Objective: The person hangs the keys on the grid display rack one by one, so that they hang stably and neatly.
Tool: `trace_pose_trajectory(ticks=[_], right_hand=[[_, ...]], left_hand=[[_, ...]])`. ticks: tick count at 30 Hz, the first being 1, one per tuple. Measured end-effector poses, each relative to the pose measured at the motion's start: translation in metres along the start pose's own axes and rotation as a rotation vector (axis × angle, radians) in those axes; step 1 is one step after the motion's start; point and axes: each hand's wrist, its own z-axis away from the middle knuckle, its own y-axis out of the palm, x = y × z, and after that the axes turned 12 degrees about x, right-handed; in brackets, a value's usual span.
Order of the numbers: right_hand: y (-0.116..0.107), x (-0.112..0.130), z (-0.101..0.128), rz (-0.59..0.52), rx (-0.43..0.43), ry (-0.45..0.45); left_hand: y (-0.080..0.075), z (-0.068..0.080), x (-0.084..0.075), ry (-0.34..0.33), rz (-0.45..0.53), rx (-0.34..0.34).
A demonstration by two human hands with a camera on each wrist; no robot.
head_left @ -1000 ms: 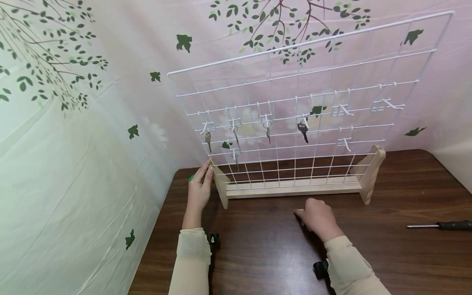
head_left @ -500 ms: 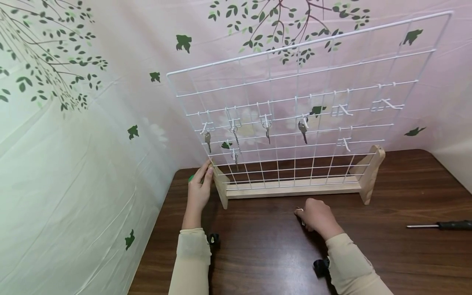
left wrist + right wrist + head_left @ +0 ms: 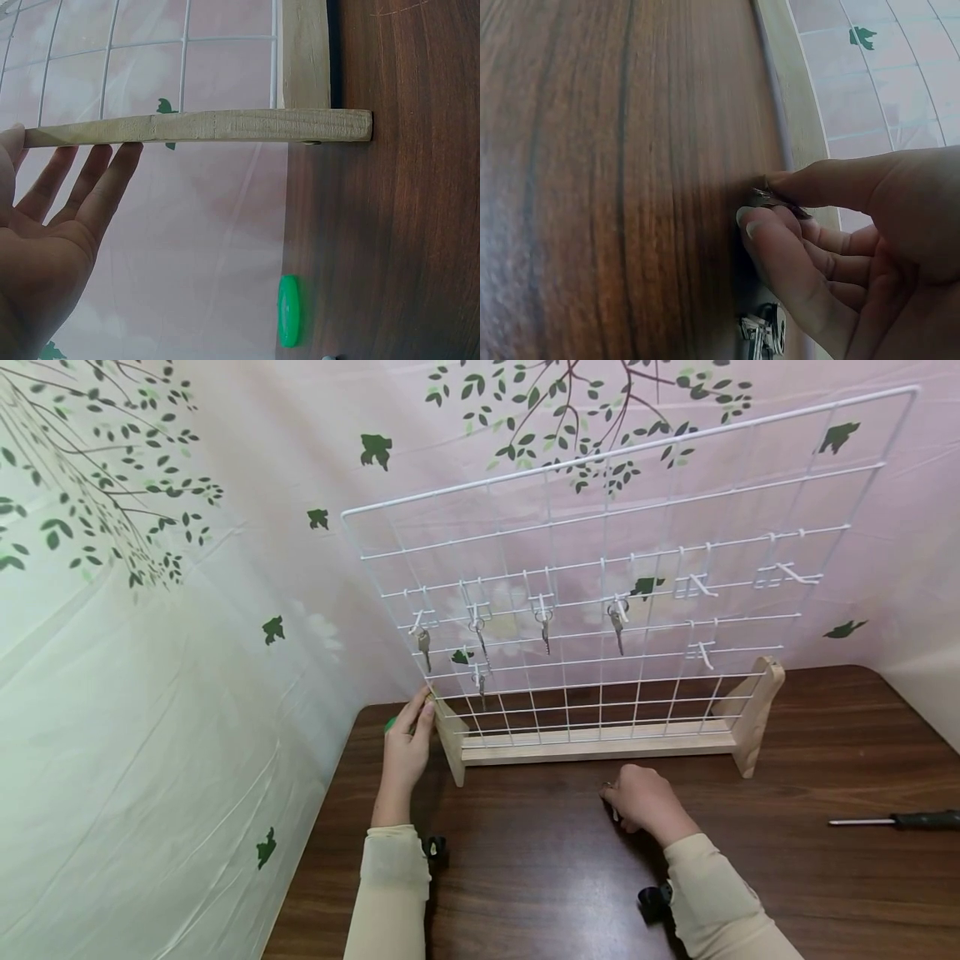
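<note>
In the head view, my left hand (image 3: 407, 747) touches the left wooden upright of a white wire grid rack (image 3: 592, 710). In the left wrist view, its nearly straight fingers (image 3: 112, 184) lie along the outer side of that upright (image 3: 240, 125). My right hand (image 3: 645, 797) is low over the table before the rack. Its thumb and fingertips pinch a small metal key (image 3: 769, 199), mostly covered by the fingers. Just below those fingers in the right wrist view lie more metal keys (image 3: 761, 330). Several keys, such as this one (image 3: 617, 631), hang from white hooks on the grid.
To the right, a screwdriver (image 3: 900, 820) lies on the brown table (image 3: 525, 877). Bare hooks (image 3: 697, 581) stick out from the grid's right half. A green ring-shaped object (image 3: 289, 311) is beside the left upright. Leaf-printed cloth (image 3: 285, 568) hangs behind.
The key on the hook right of the grid's middle has turned a little on its ring. The right hand shifts very slightly at the table; the left hand stays at the upright.
</note>
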Motion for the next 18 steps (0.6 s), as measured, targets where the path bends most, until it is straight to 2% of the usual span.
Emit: trace_pose_trajectory(ticks=[7,12,18], right_hand=[[0.004,0.003,0.004,-0.045,-0.017,-0.026],[0.006,0.009,0.011,-0.059,-0.068,-0.086],[-0.006,0.025,0.025,-0.121,-0.118,-0.137]], left_hand=[[-0.001,0.007,-0.030,-0.017,0.037,-0.007],[-0.002,0.008,-0.032,-0.019,0.034,-0.003],[-0.001,0.007,-0.031,-0.014,0.033,-0.010]])
